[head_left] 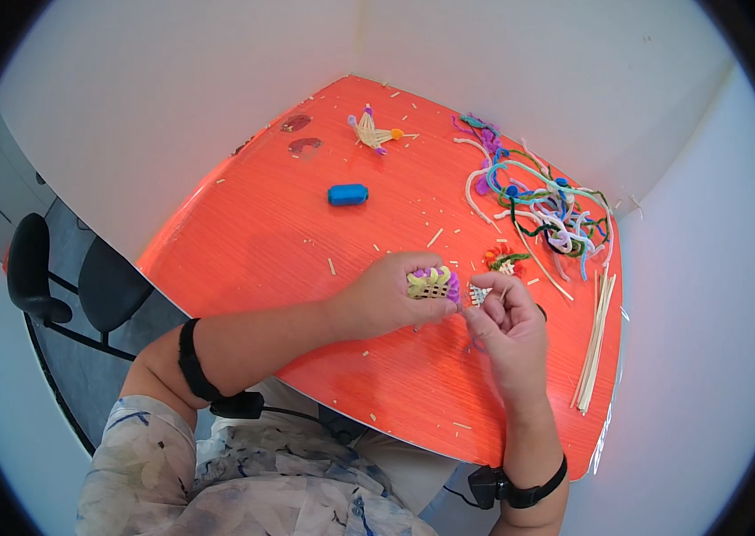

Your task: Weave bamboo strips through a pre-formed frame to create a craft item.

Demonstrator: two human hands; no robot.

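Note:
My left hand (382,293) is closed around a small woven lattice piece (433,288) of pale strips, edged with fuzzy yellow and purple stems. Its thumb presses along the near edge. Just to the right, my right hand (513,329) has its fingers curled together in a pinch close to the purple edge. What sits between those fingertips is too small to make out. A whitish checkered piece (479,295) shows partly behind the right fingers. Beyond that hand lies a small red, yellow and green fuzzy piece (504,260).
A tangle of coloured fuzzy stems (556,210) spreads over the far right of the red table (252,241). Thin pale sticks (595,344) lie along the right edge. A blue spool (348,195) and a stick star (372,132) are farther back. Stick scraps are scattered around. White walls enclose the back and right.

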